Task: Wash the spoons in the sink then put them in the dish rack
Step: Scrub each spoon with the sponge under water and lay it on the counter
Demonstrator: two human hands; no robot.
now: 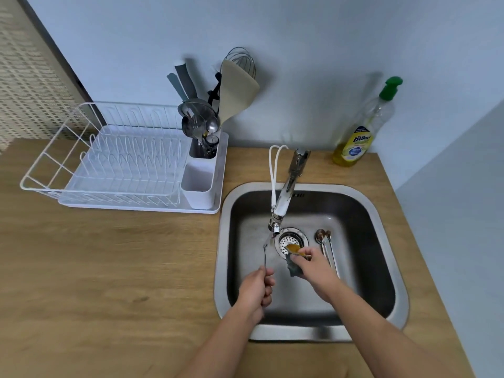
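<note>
Indoors: wooden counter [109,268], steel sink [381,268]; left fingers [268,282] grip spoon [264,252], right fingers [308,252] pinch sponge [293,264].

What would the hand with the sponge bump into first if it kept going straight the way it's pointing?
Probably the drain strainer. The right hand holds the sponge pointing up and left over the sink bottom, and the strainer lies just beyond it. Depth is hard to judge.

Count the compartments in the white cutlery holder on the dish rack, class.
2: the far compartment, packed with utensils, and the near compartment, where no utensils show. The holder stands at the dish rack's right end.
</note>
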